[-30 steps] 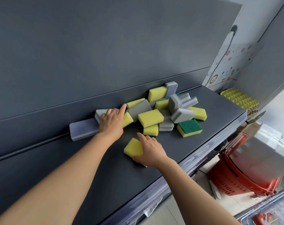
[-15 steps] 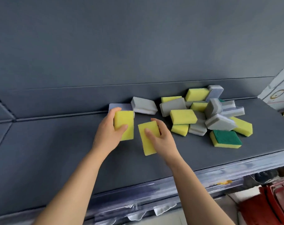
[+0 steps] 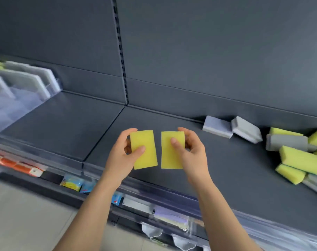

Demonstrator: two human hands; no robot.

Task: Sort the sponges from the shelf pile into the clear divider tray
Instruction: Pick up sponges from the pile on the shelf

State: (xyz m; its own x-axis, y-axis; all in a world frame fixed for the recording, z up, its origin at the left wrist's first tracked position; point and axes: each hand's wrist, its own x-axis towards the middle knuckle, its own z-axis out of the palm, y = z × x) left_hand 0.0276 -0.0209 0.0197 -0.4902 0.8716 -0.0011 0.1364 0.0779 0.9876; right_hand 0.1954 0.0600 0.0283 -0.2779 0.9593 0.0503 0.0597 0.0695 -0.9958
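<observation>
- Above the front half of the dark grey shelf (image 3: 226,171), the left hand (image 3: 124,158) holds 1 yellow sponge (image 3: 147,140) upright. Its fingers (image 3: 128,131) curl round the sponge's left edge and the thumb presses on its face.
- Just beside it, with a narrow gap between them, the right hand (image 3: 193,153) grips a second yellow sponge (image 3: 169,158) the same way, thumb on the face and fingers curled behind the right edge.
- Both sponges are lifted clear of the shelf surface.
- To the right, the pile (image 3: 299,158) of yellow and grey sponges lies on the shelf against the back panel, partly cut off by the frame edge.
- 2 pale grey sponges (image 3: 217,126) sit side by side at its near end.
- Well apart at the far left, the clear divider tray (image 3: 32,98) stands on the same shelf, with grey and yellow sponges standing upright in its compartments.
- Below the shelf lip, coloured packets (image 3: 72,183) and an orange strip (image 3: 14,166) show, their print too blurred to read.
</observation>
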